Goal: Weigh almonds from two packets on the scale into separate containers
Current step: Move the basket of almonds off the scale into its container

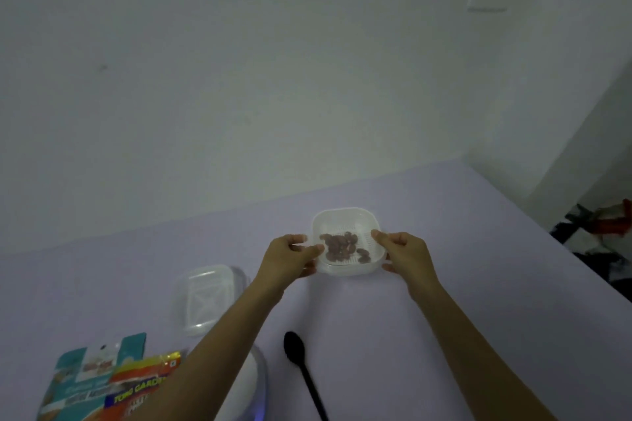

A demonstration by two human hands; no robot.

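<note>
Two hands are gripping one item: the left hand (290, 256) and the right hand (407, 253) are holding the white square container (345, 215) by opposite sides. Thumbs are lying over the rim and fingers are curling along the walls below, most likely for a level, spill-free carry. Whether its base is touching the table (461, 208) is not clear.

One small heap of almonds (338, 246) is lying inside it, bunched toward the middle.

One second container (205, 297), seemingly empty, is sitting near the left forearm, presumably waiting for the other portion.

One white scale (251, 383) is showing partly beneath that forearm, nothing visible on it. By that, the step in hand is probably parking a weighed portion on the far side.

Two packs, the teal packet (89, 372) and the orange packet (143, 383), are lying overlapped at the near left, within reach.

One black spoon (302, 369) is lying between the forearms, its bowl pointing away.
</note>
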